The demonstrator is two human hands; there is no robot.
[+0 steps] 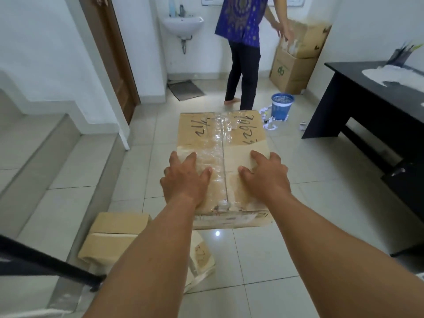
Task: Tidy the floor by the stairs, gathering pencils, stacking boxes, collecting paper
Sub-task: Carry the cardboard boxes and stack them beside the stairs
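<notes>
A taped cardboard box [220,138] with black handwriting on top is in the middle of the view, above the tiled floor. My left hand [185,177] lies spread on its near left top, fingers reaching over the left edge. My right hand [266,175] lies spread on its near right top, fingers over the right edge. A second cardboard box [114,239] sits on the floor below my left forearm. Two stacked boxes [296,56] stand in the far right corner. Crumpled white paper [269,125] lies on the floor around a blue basket [281,106].
Another person [243,49] stands ahead, reaching toward the stacked boxes. Stairs [41,157] rise on the left beside a brown door [114,65]. A black desk [371,99] with a pencil holder [401,55] lines the right wall. A sink [183,25] hangs at the back.
</notes>
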